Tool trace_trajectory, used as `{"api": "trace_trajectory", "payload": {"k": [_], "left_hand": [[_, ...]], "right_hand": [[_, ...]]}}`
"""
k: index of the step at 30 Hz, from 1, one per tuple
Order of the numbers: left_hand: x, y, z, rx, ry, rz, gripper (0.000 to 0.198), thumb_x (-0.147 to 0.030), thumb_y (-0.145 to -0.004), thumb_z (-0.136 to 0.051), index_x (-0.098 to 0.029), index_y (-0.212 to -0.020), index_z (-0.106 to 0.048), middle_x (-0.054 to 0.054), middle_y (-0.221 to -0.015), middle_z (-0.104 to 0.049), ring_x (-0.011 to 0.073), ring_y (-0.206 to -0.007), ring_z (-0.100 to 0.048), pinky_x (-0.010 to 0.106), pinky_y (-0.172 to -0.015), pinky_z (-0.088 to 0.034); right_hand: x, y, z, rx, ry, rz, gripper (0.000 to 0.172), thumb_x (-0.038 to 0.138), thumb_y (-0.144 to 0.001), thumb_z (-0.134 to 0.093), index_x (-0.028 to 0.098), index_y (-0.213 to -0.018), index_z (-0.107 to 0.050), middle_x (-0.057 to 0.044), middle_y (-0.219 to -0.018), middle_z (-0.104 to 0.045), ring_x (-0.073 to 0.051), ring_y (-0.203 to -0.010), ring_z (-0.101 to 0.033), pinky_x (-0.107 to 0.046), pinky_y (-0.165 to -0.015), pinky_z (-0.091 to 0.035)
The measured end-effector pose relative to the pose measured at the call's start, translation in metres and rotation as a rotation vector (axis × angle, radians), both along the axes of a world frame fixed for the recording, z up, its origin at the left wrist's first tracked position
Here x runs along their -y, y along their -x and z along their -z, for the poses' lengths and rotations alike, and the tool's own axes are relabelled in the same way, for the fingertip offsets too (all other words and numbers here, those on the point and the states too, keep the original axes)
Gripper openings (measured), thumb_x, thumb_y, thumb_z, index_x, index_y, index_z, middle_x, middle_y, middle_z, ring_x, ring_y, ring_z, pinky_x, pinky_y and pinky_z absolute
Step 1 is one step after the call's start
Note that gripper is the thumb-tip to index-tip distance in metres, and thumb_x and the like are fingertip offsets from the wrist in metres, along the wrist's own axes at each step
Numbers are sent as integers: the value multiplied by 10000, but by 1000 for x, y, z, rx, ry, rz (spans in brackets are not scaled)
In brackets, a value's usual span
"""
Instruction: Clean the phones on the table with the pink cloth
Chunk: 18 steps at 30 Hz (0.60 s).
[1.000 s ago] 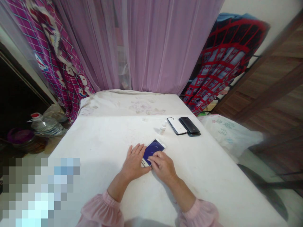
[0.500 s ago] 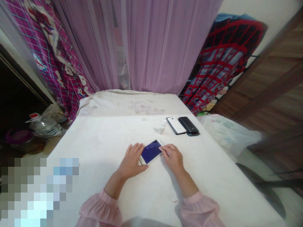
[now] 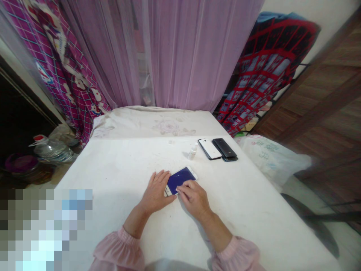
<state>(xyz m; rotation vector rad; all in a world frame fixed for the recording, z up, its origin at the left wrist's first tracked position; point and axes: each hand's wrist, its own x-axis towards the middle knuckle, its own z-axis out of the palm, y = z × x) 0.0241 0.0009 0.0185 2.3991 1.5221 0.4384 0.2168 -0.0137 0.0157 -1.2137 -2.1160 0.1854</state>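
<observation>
A white smartphone (image 3: 181, 178) with a dark blue screen lies slantwise on the white-covered table (image 3: 113, 226). Around its near left end, my left hand (image 3: 157, 192) grips it, fingers on the far edge and thumb on the near one. My right hand (image 3: 194, 196) is closed in a pinch at the phone's near edge, close to my left thumb. Whatever sits between those fingertips is too small to make out. Beyond the phone stands a small clear bottle (image 3: 193, 151) with a white label.
A white phone (image 3: 210, 149) and a black phone (image 3: 225, 148) lie on top of others at the table's right. Purple curtains (image 3: 186, 56) hang behind. Left of the table is a large water bottle (image 3: 53, 148); right of it, a white plastic bag (image 3: 270, 158).
My right hand has slid along the phone's near edge, from its far right end down toward my left thumb. My left hand and the phone have hardly moved.
</observation>
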Motion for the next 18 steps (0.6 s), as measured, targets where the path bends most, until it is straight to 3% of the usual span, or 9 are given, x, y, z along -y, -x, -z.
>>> {"api": "trace_trajectory", "payload": {"k": [3,8,11,14,18], "left_hand": [[0,0,-1,-14,24,1,712,-450,-781,-641,-147,-1380,-402,142,-1458,-430,298,-1389,-314,533,-1155,-176],[-1,1,-3,-32,51,7,739,-451,-779,-631,-143,-1401,-380,135,-1479,-401,297,-1399,-292,528,-1162,-160],[-1,1,-3,-43,66,5,749,-449,-776,-631,-135,-1406,-375,132,-1485,-392,295,-1403,-284,526,-1165,-149],[-2,1,-3,-46,65,10,742,-449,-776,-631,-149,-1405,-377,127,-1485,-394,293,-1402,-286,524,-1164,-149],[-1,2,0,-34,38,16,715,-451,-788,-620,-171,-1400,-382,128,-1476,-408,295,-1396,-300,530,-1156,-166]], "right_hand": [[-2,-6,1,-5,3,51,202,207,-886,-532,251,-921,-726,-26,-808,-623,-149,-771,-569,-251,-719,-454],[-20,-36,9,16,-1,344,212,267,-885,-528,246,-884,-739,-31,-820,-643,-164,-771,-595,-261,-681,-457],[-26,-45,12,25,4,433,231,276,-886,-510,242,-879,-738,-32,-829,-649,-166,-769,-605,-262,-660,-455],[-22,-38,11,8,-4,374,225,277,-890,-512,238,-884,-734,-33,-827,-645,-160,-764,-602,-257,-672,-461],[-8,-15,6,-28,2,153,203,246,-893,-523,244,-912,-726,-26,-811,-628,-141,-770,-592,-236,-722,-468]]}}
